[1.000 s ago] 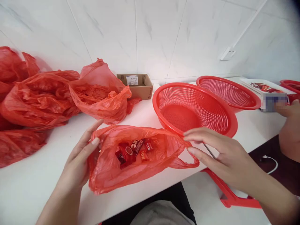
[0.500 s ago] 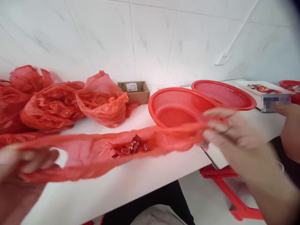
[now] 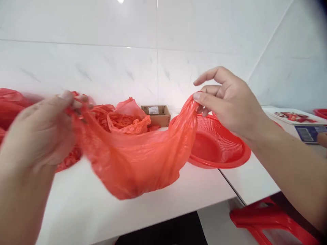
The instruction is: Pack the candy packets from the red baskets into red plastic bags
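Observation:
A red plastic bag (image 3: pixel 133 156) hangs lifted above the white table (image 3: pixel 153 200), stretched between my two hands. My left hand (image 3: pixel 41 132) pinches the bag's left handle, a little blurred. My right hand (image 3: pixel 227 98) pinches the right handle between thumb and fingers, index finger raised. The bag sags in the middle; its contents are hidden by the plastic. Just behind my right hand sits a red mesh basket (image 3: pixel 219 149).
Several filled red plastic bags (image 3: pixel 122 119) lie at the back left by the tiled wall. A small open cardboard box (image 3: pixel 157 114) stands behind them. A white tray (image 3: pixel 293 117) sits at the far right; a red stool (image 3: pixel 270 221) stands below the table edge.
Both hands took the bag by its handles, pulled them apart and raised the bag off the table. The sweets inside no longer show. The view has tilted upward.

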A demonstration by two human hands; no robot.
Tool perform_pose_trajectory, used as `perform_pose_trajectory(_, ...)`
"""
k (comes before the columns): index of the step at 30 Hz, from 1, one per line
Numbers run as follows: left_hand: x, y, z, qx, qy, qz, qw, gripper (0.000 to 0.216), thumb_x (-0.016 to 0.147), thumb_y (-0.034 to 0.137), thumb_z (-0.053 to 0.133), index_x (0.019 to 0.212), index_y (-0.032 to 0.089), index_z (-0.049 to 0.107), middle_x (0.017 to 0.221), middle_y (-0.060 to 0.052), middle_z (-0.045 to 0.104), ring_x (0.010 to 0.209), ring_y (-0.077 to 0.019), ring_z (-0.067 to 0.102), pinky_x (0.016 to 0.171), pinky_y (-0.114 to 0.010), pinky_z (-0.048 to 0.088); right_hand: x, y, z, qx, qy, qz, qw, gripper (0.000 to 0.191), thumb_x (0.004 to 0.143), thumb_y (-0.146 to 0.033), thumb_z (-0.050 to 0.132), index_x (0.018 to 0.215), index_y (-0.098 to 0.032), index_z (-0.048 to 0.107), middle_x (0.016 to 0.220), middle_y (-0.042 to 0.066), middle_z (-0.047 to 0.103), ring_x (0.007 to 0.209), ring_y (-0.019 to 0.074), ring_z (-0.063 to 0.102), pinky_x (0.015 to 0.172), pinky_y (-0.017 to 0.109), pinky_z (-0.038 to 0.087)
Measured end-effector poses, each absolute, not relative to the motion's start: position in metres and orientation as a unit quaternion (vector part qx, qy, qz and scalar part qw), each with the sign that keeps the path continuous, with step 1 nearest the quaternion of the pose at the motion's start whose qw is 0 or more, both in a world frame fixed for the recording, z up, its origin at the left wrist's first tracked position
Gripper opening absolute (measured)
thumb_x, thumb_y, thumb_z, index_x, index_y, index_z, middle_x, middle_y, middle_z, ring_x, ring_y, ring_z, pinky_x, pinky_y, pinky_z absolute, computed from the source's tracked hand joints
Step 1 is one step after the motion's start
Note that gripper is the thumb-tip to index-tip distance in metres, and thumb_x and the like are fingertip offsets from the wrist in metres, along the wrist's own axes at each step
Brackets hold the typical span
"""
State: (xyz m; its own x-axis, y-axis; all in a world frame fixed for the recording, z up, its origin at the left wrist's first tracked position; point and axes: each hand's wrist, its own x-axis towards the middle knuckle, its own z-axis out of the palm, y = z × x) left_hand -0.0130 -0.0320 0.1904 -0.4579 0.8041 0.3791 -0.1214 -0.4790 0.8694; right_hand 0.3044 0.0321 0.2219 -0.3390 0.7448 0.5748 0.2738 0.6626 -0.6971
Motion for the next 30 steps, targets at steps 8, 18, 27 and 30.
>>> perform_pose_trajectory(8,0.044,-0.033,0.195,0.643,0.433,0.465,0.428,0.048,0.083,0.033,0.069,0.129,0.030,0.056,0.099,-0.003,0.068,0.091,-0.0202,0.067,0.078,-0.031,0.054,0.269,0.028,0.221,-0.255,-0.860,0.269,0.352,0.011,0.090,-0.021,0.054,0.101,-0.025,0.053,0.067,-0.004,0.059,0.063,0.0135,0.058,0.061,0.029,0.046)
perform_pose_trajectory(18,0.059,-0.006,0.173,0.633,0.515,0.357,0.455,0.037,0.086,0.056,0.055,0.097,0.021,0.064,0.086,-0.001,0.060,0.068,-0.0127,0.052,0.059,-0.024,0.046,0.238,0.033,0.191,-0.174,-0.855,0.316,0.372,0.026,0.088,-0.016,0.051,0.112,-0.025,0.049,0.105,0.002,0.063,0.093,0.0141,0.061,0.081,0.034,0.050)
perform_pose_trajectory(27,0.052,-0.013,0.162,0.579,0.448,0.398,0.553,0.032,0.094,0.046,0.048,0.083,0.018,0.059,0.050,0.006,0.041,0.043,-0.0065,0.034,0.046,-0.019,0.033,0.242,0.031,0.158,-0.204,-0.794,0.363,0.442,0.016,0.087,-0.012,0.050,0.100,-0.023,0.048,0.087,-0.002,0.062,0.083,0.0117,0.063,0.077,0.029,0.051)
perform_pose_trajectory(30,0.047,-0.013,0.163,0.584,0.420,0.423,0.551,0.029,0.097,0.040,0.044,0.086,0.018,0.060,0.064,-0.001,0.061,0.048,-0.0091,0.049,0.053,-0.023,0.043,0.247,0.010,0.162,-0.194,-0.776,0.355,0.484,0.015,0.087,-0.012,0.053,0.097,-0.023,0.049,0.090,-0.001,0.060,0.084,0.0110,0.061,0.075,0.026,0.051)
